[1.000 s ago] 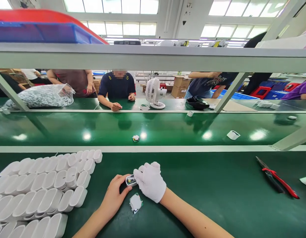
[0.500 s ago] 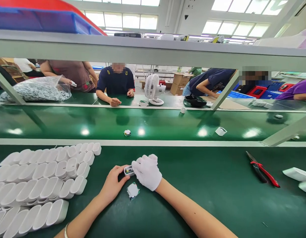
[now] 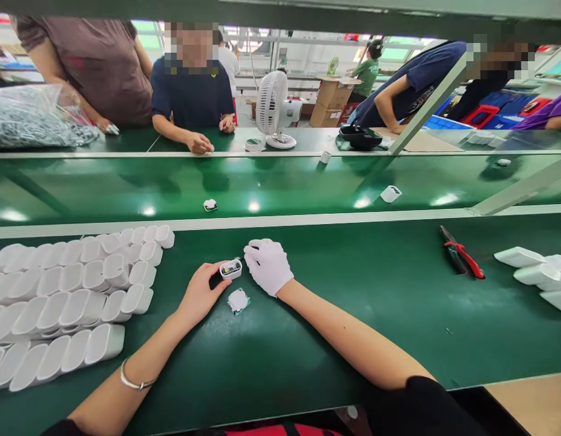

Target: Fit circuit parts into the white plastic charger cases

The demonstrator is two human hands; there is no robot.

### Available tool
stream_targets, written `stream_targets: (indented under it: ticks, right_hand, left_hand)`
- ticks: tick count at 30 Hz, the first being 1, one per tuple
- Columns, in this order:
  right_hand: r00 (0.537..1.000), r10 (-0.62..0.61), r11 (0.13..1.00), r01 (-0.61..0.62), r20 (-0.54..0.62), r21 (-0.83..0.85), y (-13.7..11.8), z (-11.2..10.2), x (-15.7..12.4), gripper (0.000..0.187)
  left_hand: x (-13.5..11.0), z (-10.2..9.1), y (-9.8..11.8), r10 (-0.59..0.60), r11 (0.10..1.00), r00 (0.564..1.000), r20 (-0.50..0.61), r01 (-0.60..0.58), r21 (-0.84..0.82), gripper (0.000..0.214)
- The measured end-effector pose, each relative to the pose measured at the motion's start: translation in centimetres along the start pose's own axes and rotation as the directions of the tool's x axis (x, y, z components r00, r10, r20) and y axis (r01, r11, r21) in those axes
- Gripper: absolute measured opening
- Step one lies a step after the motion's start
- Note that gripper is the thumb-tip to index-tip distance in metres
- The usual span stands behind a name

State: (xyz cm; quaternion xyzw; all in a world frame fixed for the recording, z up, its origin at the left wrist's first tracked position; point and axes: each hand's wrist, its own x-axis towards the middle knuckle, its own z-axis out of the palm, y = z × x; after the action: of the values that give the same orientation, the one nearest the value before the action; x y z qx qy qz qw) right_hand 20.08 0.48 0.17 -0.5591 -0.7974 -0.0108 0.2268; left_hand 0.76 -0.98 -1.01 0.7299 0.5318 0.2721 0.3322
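My bare left hand [image 3: 201,292] grips a small white plastic housing [image 3: 230,268] with a circuit board showing in its open top. My right hand [image 3: 267,264], in a white glove, is closed beside the housing, its fingertips touching the housing's right edge. Whether it pinches a small part I cannot tell. A small green circuit board with a white pad [image 3: 238,300] lies on the green bench [image 3: 353,315] just below both hands.
Rows of several empty white housings [image 3: 71,303] fill the bench at the left. Red-handled cutters [image 3: 460,259] and more white housings [image 3: 534,275] lie to the right. Two parts [image 3: 210,205] [image 3: 390,194] ride the conveyor belt. Across it are people, a white fan [image 3: 273,109] and a plastic bag [image 3: 35,118].
The camera has tilted down and pulled back, so everything sits higher in view. My right hand has drawn back a little from over the housing. The belt parts have drifted left.
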Motion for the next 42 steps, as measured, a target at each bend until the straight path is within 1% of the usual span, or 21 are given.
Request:
stream_targets:
  ticks: [3, 5, 8, 10, 13, 15, 16, 17, 19, 21, 23, 24, 26, 28, 29, 31, 33, 35, 38, 40, 42]
  right_hand:
    - [0.983, -0.183, 0.969, 0.186, -0.032, 0.165, -0.5, -0.5, 0.0, 0.022]
    - [0.951, -0.307, 0.930, 0.297, 0.014, 0.214, -0.9, -0.5, 0.0, 0.023]
    - [0.912, -0.392, 0.902, 0.356, 0.117, 0.244, -1.4, 0.0, 0.0, 0.016]
    - [0.908, -0.402, 0.891, 0.357, 0.120, 0.281, -1.5, 0.3, -0.1, 0.015]
    - [0.953, -0.302, 0.905, 0.288, -0.005, 0.313, -0.6, 0.3, 0.5, 0.018]
    - [0.980, -0.164, 0.936, 0.192, -0.116, 0.297, 1.2, 0.0, 2.0, 0.023]
    - [0.983, -0.070, 0.956, 0.115, -0.170, 0.270, 2.4, -0.1, 3.1, 0.026]
    - [0.975, 0.033, 0.970, 0.021, -0.220, 0.242, 3.8, -0.3, 4.3, 0.027]
    - [0.925, 0.259, 0.961, -0.218, -0.277, 0.171, 6.8, -0.4, 6.9, 0.027]
    - [0.895, 0.401, 0.916, -0.392, -0.195, 0.088, 9.3, -0.1, 8.9, 0.029]
    - [0.872, 0.473, 0.880, -0.475, -0.124, 0.008, 10.7, 0.5, 10.1, 0.033]
    - [0.864, 0.487, 0.870, -0.493, -0.125, -0.016, 10.7, 0.8, 10.5, 0.033]
    - [0.875, 0.447, 0.885, -0.463, -0.186, -0.049, 9.3, 1.5, 11.4, 0.032]
    - [0.922, 0.337, 0.933, -0.355, -0.191, -0.067, 6.2, 2.7, 13.0, 0.040]
    - [0.953, 0.266, 0.959, -0.277, -0.147, -0.060, 4.2, 3.4, 14.0, 0.043]
    - [0.987, 0.155, 0.987, -0.156, 0.030, 0.031, -0.2, 5.1, 16.4, 0.048]
    - [0.973, 0.070, 0.991, -0.093, 0.219, 0.096, -4.3, 6.8, 18.7, 0.060]
    - [0.956, 0.022, 0.991, -0.058, 0.292, 0.117, -7.4, 8.0, 20.5, 0.060]
    - [0.944, 0.012, 0.991, -0.055, 0.330, 0.122, -9.7, 8.4, 22.0, 0.036]
    - [0.941, 0.018, 0.989, -0.067, 0.338, 0.133, -9.9, 7.9, 21.9, 0.026]
    - [0.945, 0.013, 0.986, -0.067, 0.327, 0.155, -9.3, 6.8, 20.9, 0.025]
  left_hand:
    - [0.0, -0.1, 0.3, 0.008, 1.000, 1.000, -0.002, -0.008, 0.003, 0.032]
    - [-0.1, -0.2, 0.4, 0.012, 1.000, 1.000, -0.006, -0.012, -0.002, 0.032]
    - [-0.1, -0.2, 0.5, -0.001, 1.000, 1.000, -0.010, 0.001, -0.013, 0.031]
    - [-0.1, 0.0, 0.4, -0.011, 1.000, 1.000, -0.022, 0.010, -0.021, 0.033]
    - [-0.1, 0.2, 0.5, -0.017, 0.999, 0.998, -0.066, 0.015, -0.036, 0.041]
    - [-0.3, 0.1, 0.7, -0.014, 0.998, 0.997, -0.082, 0.009, -0.064, 0.041]
    - [-0.4, 0.0, 0.9, 0.003, 0.996, 0.998, -0.065, -0.009, -0.089, 0.041]
    - [-0.6, -0.1, 1.2, 0.037, 0.992, 0.999, -0.027, -0.040, -0.120, 0.040]
    - [-1.2, -0.3, 2.0, 0.151, 0.976, 0.984, 0.099, -0.132, -0.173, 0.043]
    - [-1.6, -0.4, 2.8, 0.266, 0.957, 0.934, 0.240, -0.226, -0.183, 0.050]
    - [-1.9, -0.5, 3.3, 0.319, 0.947, 0.884, 0.341, -0.282, -0.155, 0.059]
    - [-1.9, -0.4, 3.4, 0.328, 0.944, 0.869, 0.371, -0.298, -0.139, 0.062]
    - [-1.9, -0.4, 3.4, 0.335, 0.942, 0.854, 0.399, -0.316, -0.115, 0.065]
    - [-1.7, -0.5, 3.2, 0.332, 0.942, 0.855, 0.399, -0.322, -0.095, 0.063]
    - [-1.6, -0.5, 3.1, 0.324, 0.944, 0.861, 0.391, -0.319, -0.080, 0.059]
    - [-1.5, -0.6, 2.9, 0.295, 0.952, 0.888, 0.353, -0.303, -0.034, 0.047]
    - [-1.3, -0.7, 2.7, 0.276, 0.955, 0.921, 0.276, -0.294, 0.027, 0.035]
    - [-1.1, -0.6, 2.4, 0.272, 0.951, 0.942, 0.194, -0.294, 0.092, 0.029]
    - [-0.6, -0.5, 2.1, 0.272, 0.943, 0.955, 0.118, -0.289, 0.167, 0.024]
    - [-0.2, -0.3, 1.9, 0.270, 0.938, 0.959, 0.088, -0.283, 0.203, 0.022]
    - [0.1, -0.2, 1.7, 0.268, 0.935, 0.962, 0.056, -0.273, 0.228, 0.022]
